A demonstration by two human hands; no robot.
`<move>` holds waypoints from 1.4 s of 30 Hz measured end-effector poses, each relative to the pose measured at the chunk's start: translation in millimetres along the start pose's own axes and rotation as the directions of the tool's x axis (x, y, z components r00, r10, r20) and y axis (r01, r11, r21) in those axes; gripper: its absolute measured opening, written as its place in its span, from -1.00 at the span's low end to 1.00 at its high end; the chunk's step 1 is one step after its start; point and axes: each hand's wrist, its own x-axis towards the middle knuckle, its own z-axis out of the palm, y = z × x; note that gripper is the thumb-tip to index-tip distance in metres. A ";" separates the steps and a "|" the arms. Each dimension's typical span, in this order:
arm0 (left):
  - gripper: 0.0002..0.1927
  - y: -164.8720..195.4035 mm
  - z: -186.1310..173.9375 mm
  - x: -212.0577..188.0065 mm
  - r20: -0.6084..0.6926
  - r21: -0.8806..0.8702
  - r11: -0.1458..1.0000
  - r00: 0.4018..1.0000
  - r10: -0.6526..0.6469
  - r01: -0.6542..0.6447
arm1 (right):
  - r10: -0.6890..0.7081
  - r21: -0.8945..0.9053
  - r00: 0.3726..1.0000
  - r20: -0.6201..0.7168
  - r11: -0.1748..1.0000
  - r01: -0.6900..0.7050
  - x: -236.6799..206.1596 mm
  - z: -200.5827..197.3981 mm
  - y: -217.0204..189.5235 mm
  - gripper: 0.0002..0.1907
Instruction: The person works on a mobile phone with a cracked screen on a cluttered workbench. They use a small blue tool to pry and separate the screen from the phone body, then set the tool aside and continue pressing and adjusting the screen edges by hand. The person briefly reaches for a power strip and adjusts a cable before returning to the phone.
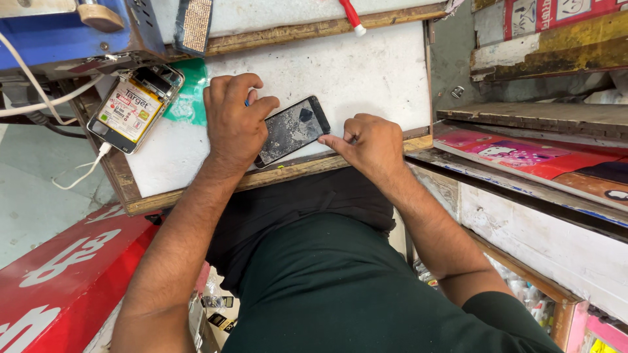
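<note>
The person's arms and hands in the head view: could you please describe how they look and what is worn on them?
Both arms are bare from the hands up past the elbows, with dark hair on the forearms. The left hand and right hand show no gloves, and no rings, watch or bracelet can be seen. The only sleeve in view is a short dark green shirt sleeve on the right upper arm.

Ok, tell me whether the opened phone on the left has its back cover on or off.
Off. The opened phone lies with its yellow-labelled battery and inner frame exposed, a white cable plugged into its lower end.
</note>
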 end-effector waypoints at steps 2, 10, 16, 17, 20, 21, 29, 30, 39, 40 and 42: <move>-0.77 0.4 -0.2 0.2 0.010 -0.012 1.000 1.000 0.014 -0.014 | -0.014 0.016 0.999 -0.038 1.000 0.015 0.7 -1.3 -1.3 -0.46; -0.82 3.1 2.8 2.7 -0.015 0.130 0.991 1.000 -0.020 0.021 | -0.014 -0.018 1.000 -0.015 1.000 0.014 9.0 -8.5 -8.1 -0.52; -0.75 2.4 -0.6 3.5 -0.048 0.047 0.999 0.999 -0.020 0.022 | 0.018 -0.009 1.000 0.026 1.000 -0.018 5.6 -6.9 -9.3 -0.44; -0.72 2.3 -1.1 3.7 -0.046 0.038 0.999 0.999 -0.006 0.008 | 0.034 -0.035 0.999 0.038 0.999 -0.033 5.2 -7.1 -9.3 -0.41; -0.73 1.5 -2.0 2.9 -0.020 0.006 1.000 1.000 0.016 -0.016 | 0.056 -0.059 0.998 0.043 0.997 -0.053 5.0 -7.3 -9.9 -0.39; -0.75 1.5 -1.4 2.7 -0.006 0.010 1.000 1.000 0.005 -0.005 | 0.060 -0.058 0.997 0.037 0.997 -0.058 5.1 -7.4 -9.0 -0.38; -0.84 -2.2 8.3 -2.6 -0.015 0.086 0.995 0.999 -0.049 0.050 | 0.008 0.017 1.000 -0.007 1.000 -0.008 0.4 3.4 3.9 -0.45; -0.83 -3.5 9.0 -3.8 -0.021 0.066 0.996 0.998 -0.061 0.062 | 0.023 0.035 1.000 0.009 0.999 -0.024 -0.7 5.3 5.8 -0.44; -0.81 -11.4 6.4 -9.9 0.037 0.031 1.000 0.999 -0.003 0.002 | 0.051 -0.041 0.999 -0.011 0.998 -0.051 -9.0 13.9 12.1 -0.35; -0.80 -14.2 3.4 -10.3 0.072 0.023 1.000 0.997 0.019 -0.021 | 0.057 0.001 0.998 -0.015 0.998 -0.057 -11.4 13.2 12.9 -0.42; -0.78 -19.4 -1.7 -9.5 0.131 0.008 0.996 0.988 0.082 -0.084 | 0.075 0.087 0.997 -0.029 0.994 -0.072 -14.5 10.7 17.1 -0.55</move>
